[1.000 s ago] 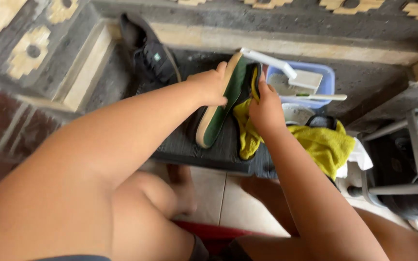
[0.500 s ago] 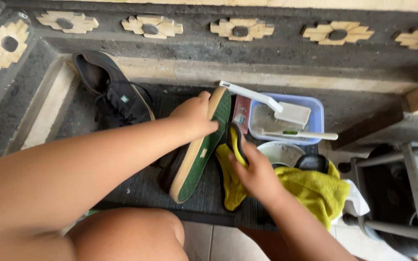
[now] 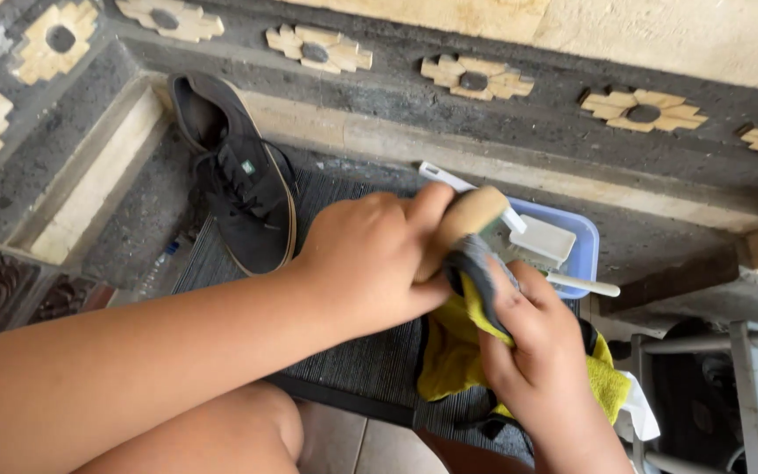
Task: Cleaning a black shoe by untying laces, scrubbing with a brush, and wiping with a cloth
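Shoe [image 3: 475, 215]: clamped in left hand [image 3: 370, 259]; right hand [image 3: 528, 329] pinches yellow cloth [image 3: 454, 351] below it. Risk: slipping into the tub [image 3: 582, 250] beyond.

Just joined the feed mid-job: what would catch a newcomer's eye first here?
At centre, the left hand grips a shoe by its tan sole edge while the right hand presses a yellow cloth against it. A second black shoe lies on the dark mat at left, with a blue tub behind the hands.
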